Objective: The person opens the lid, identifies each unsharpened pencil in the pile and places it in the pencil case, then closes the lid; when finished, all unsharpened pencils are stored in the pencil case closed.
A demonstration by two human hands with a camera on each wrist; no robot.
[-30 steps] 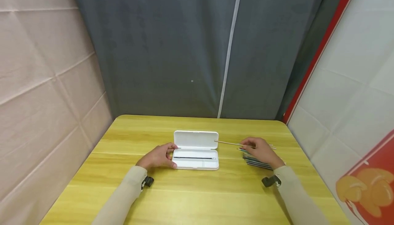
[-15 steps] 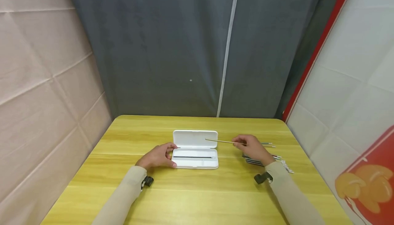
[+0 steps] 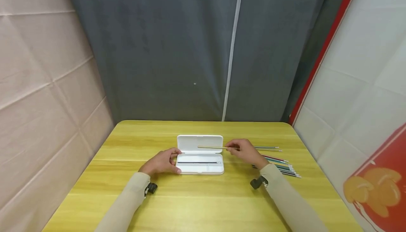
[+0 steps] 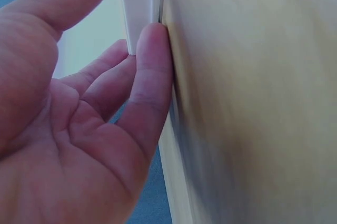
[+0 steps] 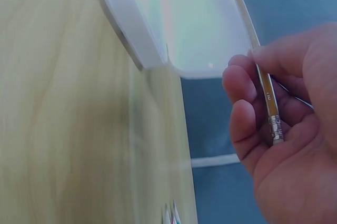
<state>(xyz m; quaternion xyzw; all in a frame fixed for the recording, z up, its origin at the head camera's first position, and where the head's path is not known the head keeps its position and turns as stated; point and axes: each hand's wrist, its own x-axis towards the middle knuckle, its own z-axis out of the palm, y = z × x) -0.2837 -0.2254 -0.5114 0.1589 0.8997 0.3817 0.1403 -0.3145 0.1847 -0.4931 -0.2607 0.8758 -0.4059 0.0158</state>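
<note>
A white pencil case (image 3: 200, 168) lies with its lid up in the middle of the table, one dark pencil (image 3: 197, 162) in its tray. My left hand (image 3: 162, 162) holds the case by its left end, thumb at the front corner and fingers at the back; in the left wrist view its fingertips touch the white end wall (image 4: 141, 8). My right hand (image 3: 243, 151) pinches a yellow pencil (image 5: 267, 90) between thumb and fingers, the eraser end toward the palm. The pencil's other end points left and overlaps the raised lid (image 3: 190, 141) in the head view.
Right of my right hand several pencils (image 3: 282, 166) lie in a fanned group, partly behind the sleeve. Two more pencils (image 3: 269, 148) lie apart behind them. A dark curtain (image 3: 171, 66) hangs beyond the table's far edge (image 3: 203, 121).
My right hand has moved left from the pencil group with the yellow pencil, bringing it in front of the lid. My left hand has stayed on the case.
</note>
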